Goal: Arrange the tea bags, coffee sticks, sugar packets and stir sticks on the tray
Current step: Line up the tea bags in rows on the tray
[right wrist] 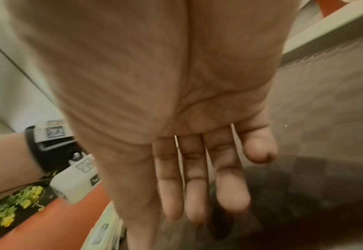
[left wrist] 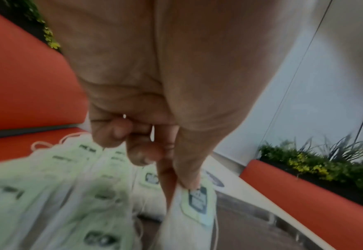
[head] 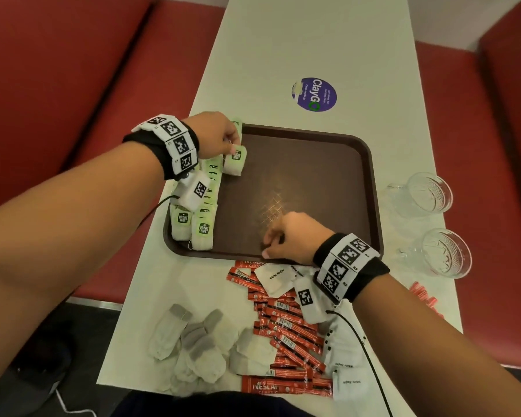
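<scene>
I log the left hand [head: 220, 135] pinching a tea bag [head: 236, 160] over the tray [head: 370, 164] at its far-left corner, beside the tea bag row [head: 206, 203]. Right hand [head: 292, 237], fingers straight and holding nothing, hangs over the tray's near edge; coffee sticks [head: 286, 326] lie on the table [head: 313, 40] along its near edge.

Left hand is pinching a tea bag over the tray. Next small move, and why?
Probably lower the tea bag and release it at the far end of the tea bag row along the tray's left edge: the left hand pinches its top just beyond that row.

Black wristbands [head: 190, 145] with checkered markers
</scene>
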